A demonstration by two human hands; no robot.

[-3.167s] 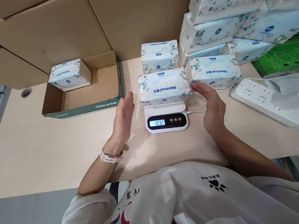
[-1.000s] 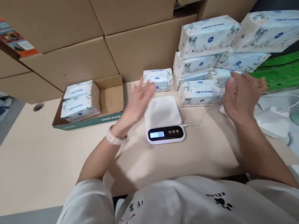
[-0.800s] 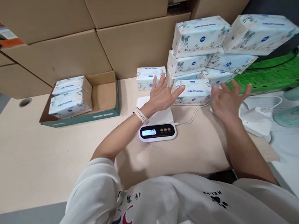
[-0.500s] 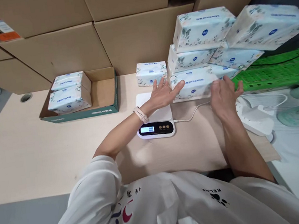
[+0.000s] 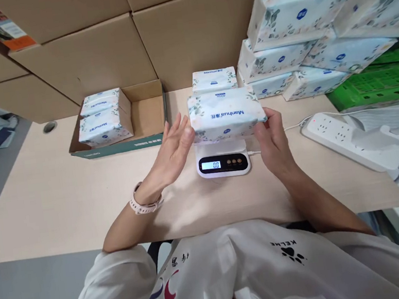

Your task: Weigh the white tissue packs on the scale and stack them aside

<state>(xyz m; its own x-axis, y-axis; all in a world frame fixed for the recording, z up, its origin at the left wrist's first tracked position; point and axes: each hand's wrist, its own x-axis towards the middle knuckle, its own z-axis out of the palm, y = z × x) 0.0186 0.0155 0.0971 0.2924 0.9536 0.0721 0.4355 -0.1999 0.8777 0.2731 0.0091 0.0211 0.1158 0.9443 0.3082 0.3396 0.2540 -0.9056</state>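
A pack of tissues (image 5: 226, 111) hangs over the white digital scale (image 5: 223, 166), covering much of its platform; the display reads 0.0. My right hand (image 5: 276, 144) grips the pack's right end, thumb on the near side and fingers behind. At the left end my left hand (image 5: 173, 155) is open, fingers stretched out, its thumb close against the pack; whether it bears any weight I cannot tell. Behind the held pack, another tissue pack (image 5: 214, 80) stands on the table, partly hidden.
To the left, a shallow open carton (image 5: 146, 107) holds two tissue packs (image 5: 104, 125). At the right rises a stack of tissue packs (image 5: 302, 13), beside a green crate (image 5: 378, 82) and a white power strip (image 5: 352, 136). Large cardboard boxes (image 5: 202, 31) line the back of the table (image 5: 63, 202).
A tissue pack from the front of the right-hand stack has come left over the scale in my right hand. My left hand has drawn back leftward, to the pack's left end.
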